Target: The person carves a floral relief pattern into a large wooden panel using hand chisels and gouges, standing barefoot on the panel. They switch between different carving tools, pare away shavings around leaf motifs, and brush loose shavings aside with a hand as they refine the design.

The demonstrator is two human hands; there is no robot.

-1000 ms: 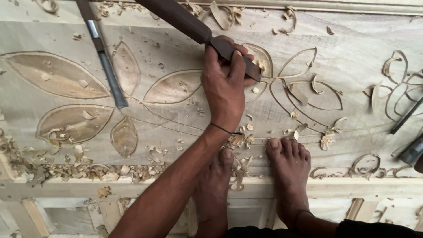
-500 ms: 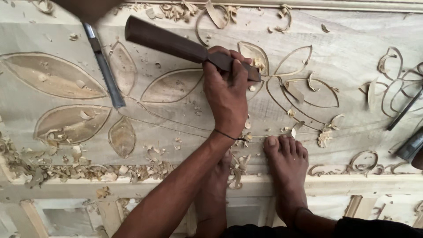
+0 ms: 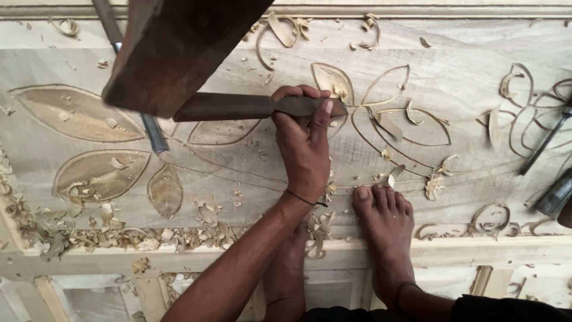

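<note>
1 bare foot (image 3: 386,229) stands on the pale wood panel (image 3: 250,173) among curly shavings (image 3: 119,235). Just past it, the left hand (image 3: 304,146) is wrapped tight around a dark brown chisel (image 3: 256,107) lying flat across a carved leaf. A big dark wooden mallet (image 3: 173,50) is by the chisel's back end; the right hand is out of sight.

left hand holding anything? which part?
The left hand grips a chisel around its metal shank, just ahead of the wooden handle, tip on the carved panel. A wooden mallet looms close above; the hand holding it is out of view.
</note>
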